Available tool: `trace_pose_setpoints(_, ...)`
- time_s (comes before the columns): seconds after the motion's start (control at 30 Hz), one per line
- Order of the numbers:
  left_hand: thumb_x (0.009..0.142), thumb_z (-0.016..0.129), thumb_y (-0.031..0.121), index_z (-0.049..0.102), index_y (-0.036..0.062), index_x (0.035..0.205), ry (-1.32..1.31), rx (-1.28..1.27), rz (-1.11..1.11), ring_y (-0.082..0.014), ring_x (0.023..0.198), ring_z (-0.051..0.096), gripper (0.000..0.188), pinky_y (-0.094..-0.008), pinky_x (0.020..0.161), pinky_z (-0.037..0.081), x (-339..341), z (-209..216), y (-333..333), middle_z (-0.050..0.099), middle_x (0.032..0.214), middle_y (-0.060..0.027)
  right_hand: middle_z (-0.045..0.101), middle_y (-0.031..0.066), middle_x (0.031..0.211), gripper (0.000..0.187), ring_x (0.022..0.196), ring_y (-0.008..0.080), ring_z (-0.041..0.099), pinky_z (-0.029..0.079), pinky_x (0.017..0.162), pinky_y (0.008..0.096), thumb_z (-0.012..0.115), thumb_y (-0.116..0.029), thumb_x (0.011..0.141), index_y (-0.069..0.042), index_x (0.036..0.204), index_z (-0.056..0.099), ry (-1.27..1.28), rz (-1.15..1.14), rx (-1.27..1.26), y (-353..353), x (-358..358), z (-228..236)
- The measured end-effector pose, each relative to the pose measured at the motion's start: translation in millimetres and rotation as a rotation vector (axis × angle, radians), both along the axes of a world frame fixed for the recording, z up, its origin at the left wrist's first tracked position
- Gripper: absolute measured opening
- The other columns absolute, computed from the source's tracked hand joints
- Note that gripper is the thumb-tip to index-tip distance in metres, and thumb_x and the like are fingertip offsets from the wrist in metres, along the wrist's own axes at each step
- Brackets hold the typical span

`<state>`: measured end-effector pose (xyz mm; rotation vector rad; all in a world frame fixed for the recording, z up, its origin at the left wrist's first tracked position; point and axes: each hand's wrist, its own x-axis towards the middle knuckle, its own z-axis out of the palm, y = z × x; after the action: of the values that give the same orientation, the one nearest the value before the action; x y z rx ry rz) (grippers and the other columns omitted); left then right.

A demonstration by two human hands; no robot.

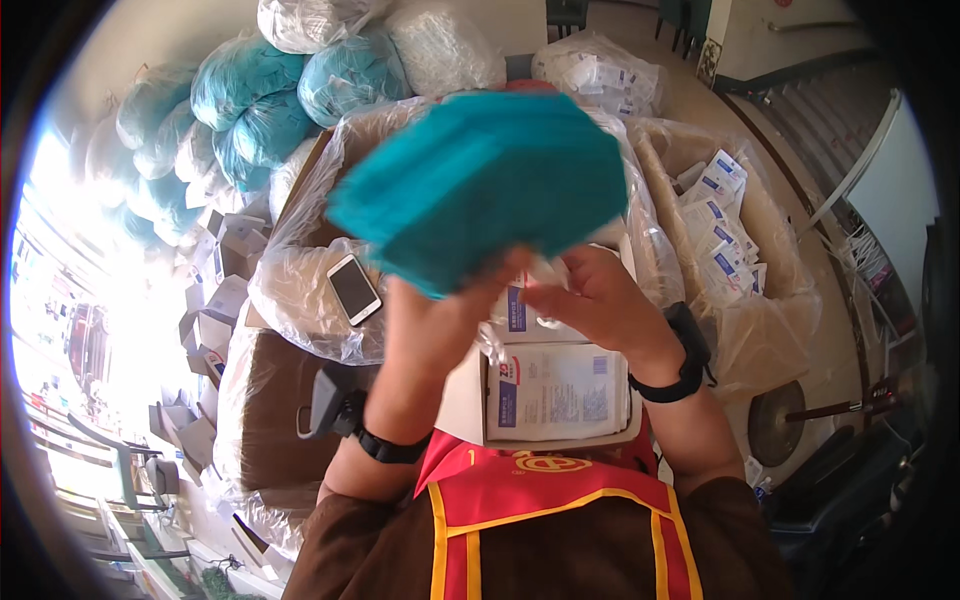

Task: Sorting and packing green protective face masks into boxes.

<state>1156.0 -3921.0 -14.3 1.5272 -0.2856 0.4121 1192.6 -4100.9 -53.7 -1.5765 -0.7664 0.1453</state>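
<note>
A flat, folded stack of teal fabric [490, 180], smeared by motion, is held up in front of me. My left hand [445, 315] grips its near edge, with the fingertips partly hidden beneath it. Beside it, my right hand [595, 305] is closed in a pinch on crumpled clear plastic film [546, 275] that hangs between the hands under the fabric. Directly below, an open white carton [465, 400] against my apron holds flat white packets [560, 390] with blue and red print.
A white phone [354, 290] lies on a plastic-lined box [290, 400] at left. To the right stands another lined carton [800, 310] with several packets [722, 235]. Stuffed bags [265, 85] pile up at the back left. Grey-white boxes [215, 310] lie further left.
</note>
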Motion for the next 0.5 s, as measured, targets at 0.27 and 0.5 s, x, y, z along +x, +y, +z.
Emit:
trace_pose_setpoints(0.27, 0.097, 0.048, 0.047, 0.046, 0.0007, 0.132, 0.034, -0.733, -0.107, -0.0274, 0.104, 0.061, 0.058, -0.0499, 0.094, 0.045, 23.9, -9.3, 48.5, 0.060, 0.121, -0.0145, 0.057, 0.0005, 0.079, 0.019, 0.072, 0.0071, 0.054, 0.045, 0.065, 0.0216, 0.054, -0.018, 0.098, -0.003, 0.106, 0.061, 0.223, 0.111, -0.157, -15.5, -28.0, -20.7)
trace_pose_setpoints(0.5, 0.098, 0.049, 0.038, 0.053, 0.0128, 0.116, -0.086, -0.926, -0.778, -0.0152, 0.053, 0.052, 0.031, -0.0401, 0.070, 0.053, 9.0, -37.8, 48.7, 0.056, 0.079, -0.0093, 0.059, 0.0045, 0.076, 0.017, 0.071, 0.0137, 0.058, 0.047, 0.067, 0.0264, 0.054, -0.017, 0.098, -0.003, 0.107, 0.060, 0.337, 0.236, -0.283, -17.2, -33.2, -21.3)
